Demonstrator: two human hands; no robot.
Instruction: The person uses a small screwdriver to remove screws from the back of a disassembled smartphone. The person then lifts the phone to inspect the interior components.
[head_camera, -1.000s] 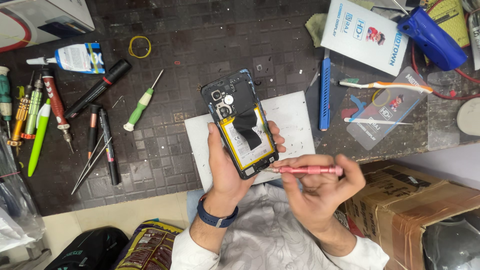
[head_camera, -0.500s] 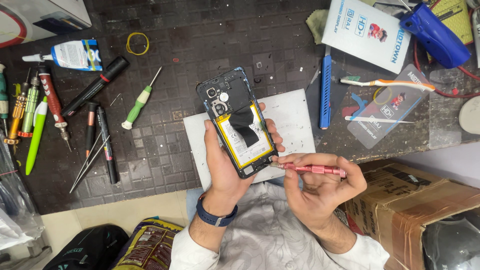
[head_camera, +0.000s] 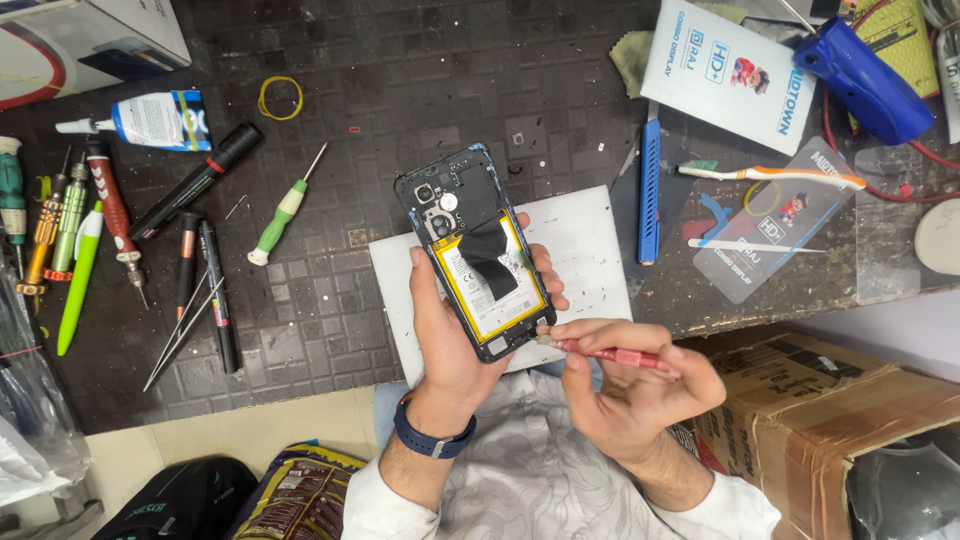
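My left hand (head_camera: 450, 335) grips an opened smartphone (head_camera: 475, 250) with its back cover off, so the battery with a yellow border, black tape and camera module show. It is held above a white sheet (head_camera: 580, 240) on the dark gridded work mat (head_camera: 400, 100). My right hand (head_camera: 635, 385) pinches a thin red screwdriver (head_camera: 610, 353), whose tip touches the phone's lower right corner. A dark blue band circles my left wrist.
Left of the phone lie a green-handled screwdriver (head_camera: 285, 210), a black marker (head_camera: 195, 182), tweezers, several other drivers and a glue tube (head_camera: 150, 118). A blue pry tool (head_camera: 650, 190), a toothbrush (head_camera: 770, 177) and packaging lie to the right. A cardboard box (head_camera: 850, 410) stands at lower right.
The red screwdriver's tip has come in from beside the phone to touch its lower right corner. The phone has shifted slightly in my left hand.
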